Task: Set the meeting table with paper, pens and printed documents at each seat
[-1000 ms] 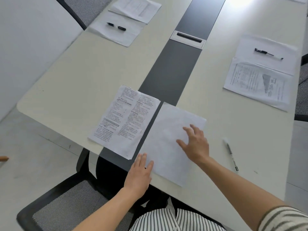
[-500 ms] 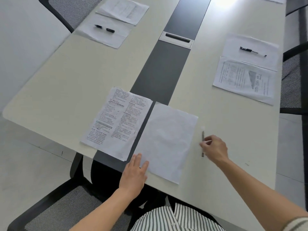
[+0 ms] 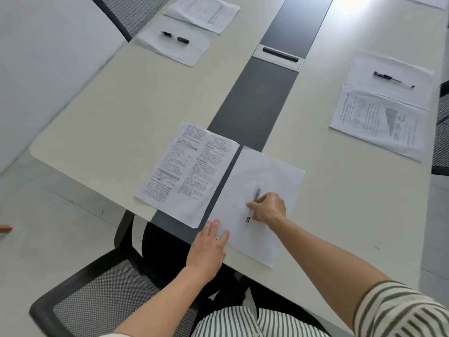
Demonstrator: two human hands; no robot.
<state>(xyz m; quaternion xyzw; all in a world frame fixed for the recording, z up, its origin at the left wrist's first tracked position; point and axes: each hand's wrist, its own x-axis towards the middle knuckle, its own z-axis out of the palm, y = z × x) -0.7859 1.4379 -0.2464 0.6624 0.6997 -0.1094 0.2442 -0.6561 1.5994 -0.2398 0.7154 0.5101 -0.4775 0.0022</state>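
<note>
- Right hand (image 3: 267,208): we see its fingers curled round the pen (image 3: 256,194), gripping the barrel over the middle of the blank sheet (image 3: 272,171).
- Pen: it slants across the sheet, one end toward the table's far edge, the black-labelled end toward the near edge. It is blurred, so we cannot tell whether it touches the paper.
- Left hand (image 3: 209,246): flat, with fingers straight and close together, resting on the near left corner of the blank sheet at the near edge of the table (image 3: 109,122). It holds nothing and sits apart from the pen, nearer to us than the right hand.
- Blank sheet: at the near edge, lying partly over the dark centre strip (image 3: 252,105).
- Printed document (image 3: 187,171): just beside the blank sheet on its left, with a thin line of strip showing between them. Neither hand touches it.
- Left edge, farther along: a left-side sheet (image 3: 194,51) carries a left-side pen (image 3: 182,40), and a left-side printout (image 3: 204,13) lies just beyond.
- Right edge: a right-side sheet (image 3: 398,66) carries a right-side pen (image 3: 386,77), and a right-side printout (image 3: 364,122) overlaps its near end.
- Centre strip: a pale cable slot (image 3: 278,55) is set into it.
- Near chair (image 3: 73,300): a black mesh seat below the table's near edge.
</note>
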